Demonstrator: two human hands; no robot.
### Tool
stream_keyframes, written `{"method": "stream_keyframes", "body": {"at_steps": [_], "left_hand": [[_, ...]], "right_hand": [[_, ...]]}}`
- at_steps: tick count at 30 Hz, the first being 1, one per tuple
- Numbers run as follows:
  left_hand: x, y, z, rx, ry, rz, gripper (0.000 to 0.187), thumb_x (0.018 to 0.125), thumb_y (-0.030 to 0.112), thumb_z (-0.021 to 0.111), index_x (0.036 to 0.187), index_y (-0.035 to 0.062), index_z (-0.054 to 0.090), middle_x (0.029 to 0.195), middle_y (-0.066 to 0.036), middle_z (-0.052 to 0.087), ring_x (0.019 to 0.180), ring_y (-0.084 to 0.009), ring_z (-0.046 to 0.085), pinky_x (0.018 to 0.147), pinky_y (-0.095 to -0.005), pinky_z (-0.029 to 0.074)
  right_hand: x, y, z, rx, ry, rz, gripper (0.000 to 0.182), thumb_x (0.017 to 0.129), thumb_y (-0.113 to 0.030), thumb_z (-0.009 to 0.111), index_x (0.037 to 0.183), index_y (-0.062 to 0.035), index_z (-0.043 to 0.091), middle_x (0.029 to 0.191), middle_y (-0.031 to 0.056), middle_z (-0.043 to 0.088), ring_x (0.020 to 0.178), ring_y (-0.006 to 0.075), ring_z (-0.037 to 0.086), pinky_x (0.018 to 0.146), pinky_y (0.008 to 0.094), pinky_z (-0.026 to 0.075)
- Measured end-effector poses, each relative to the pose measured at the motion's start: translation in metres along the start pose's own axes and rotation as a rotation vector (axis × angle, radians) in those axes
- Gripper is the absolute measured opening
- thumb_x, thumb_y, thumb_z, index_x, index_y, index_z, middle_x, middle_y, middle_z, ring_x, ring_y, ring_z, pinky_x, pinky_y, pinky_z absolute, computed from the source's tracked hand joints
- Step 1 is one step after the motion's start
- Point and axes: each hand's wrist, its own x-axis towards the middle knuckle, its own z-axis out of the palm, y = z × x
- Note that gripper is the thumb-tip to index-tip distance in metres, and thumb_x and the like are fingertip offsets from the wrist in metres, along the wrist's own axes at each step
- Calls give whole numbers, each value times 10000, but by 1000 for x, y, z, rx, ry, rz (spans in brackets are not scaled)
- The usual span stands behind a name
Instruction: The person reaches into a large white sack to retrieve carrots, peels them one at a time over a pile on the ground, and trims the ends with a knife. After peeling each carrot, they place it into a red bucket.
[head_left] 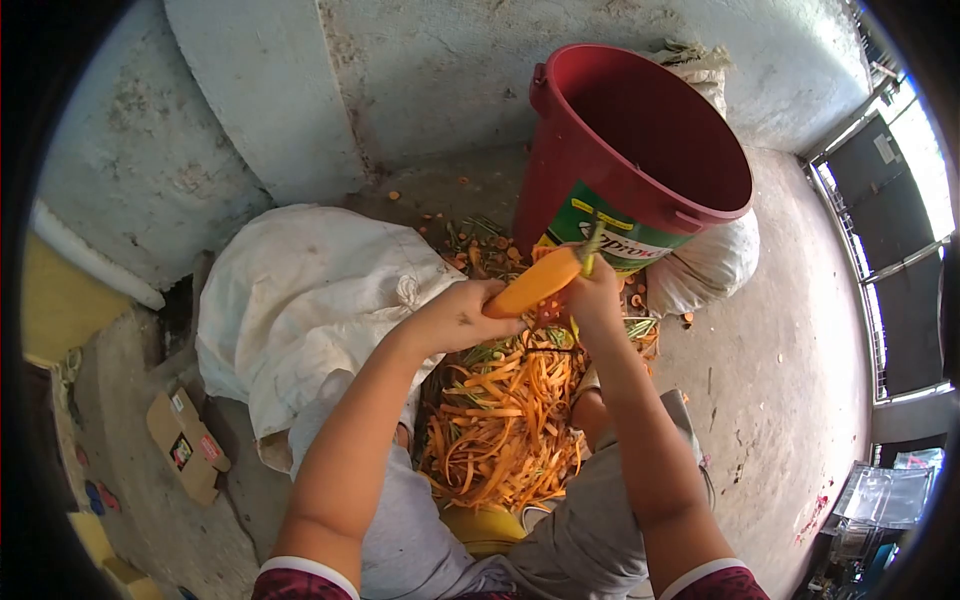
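Note:
A large peeled-looking carrot (pixel 537 284) is tilted up to the right between my hands, above a pile of orange peelings (pixel 505 425). My left hand (pixel 470 318) is wrapped round its lower left end. My right hand (pixel 594 292) is closed beside the upper end, where a short green stem (pixel 594 240) sticks up. A bit of yellow-green shows at the fingers of my right hand, but what they hold is mostly hidden.
A tall red bin (pixel 545 165) stands beyond my hands. To the left lies a white sack (pixel 310 290); another sack (pixel 715 268) sits behind the bin. A flattened cardboard box (pixel 185 445) is on the floor at left. Carrot scraps lie around the bin's base.

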Motion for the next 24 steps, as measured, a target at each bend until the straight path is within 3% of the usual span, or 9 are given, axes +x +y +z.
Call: {"method": "stream_keyframes", "body": {"at_steps": [3,4,10,13,19,24], "left_hand": [[1,7,8,-169,43,-15,385,704,242,627,990,-1,542,804,-90,595,742,-156,558,676,-282,426],[1,9,8,-207,61,-29,390,698,242,631,993,3,542,816,-90,598,738,-158,557,677,-291,427],[3,5,0,19,375,-47,279,670,140,614,883,-30,554,689,-79,575,621,-136,532,596,-265,426],[1,10,-1,22,378,-44,282,640,155,615,842,-36,563,690,-114,587,637,-159,548,616,-288,427],[3,9,3,58,313,-81,274,632,174,595,826,-20,580,675,-117,597,635,-195,575,623,-293,430],[3,11,1,52,268,-112,293,618,174,621,795,-55,574,651,-116,586,590,-154,545,574,-288,424]], "right_hand": [[-5,5,4,-270,-50,-154,148,788,-100,518,889,8,514,733,73,557,636,127,509,589,262,410],[-4,5,2,-289,-47,-121,149,790,-108,517,884,7,515,721,76,554,637,129,509,591,265,410],[-11,-10,-11,-461,-78,-80,179,792,-149,528,877,9,520,672,108,547,606,176,515,582,303,406],[-17,-4,-7,-568,-122,-199,195,784,-157,541,890,6,520,672,141,547,596,222,517,580,322,410],[-19,-3,-5,-645,-162,-174,219,776,-180,555,906,-6,527,661,167,551,607,281,544,583,346,421],[-21,0,-4,-681,-159,-217,213,771,-180,559,897,-10,533,673,179,563,626,302,562,573,353,428]]}}
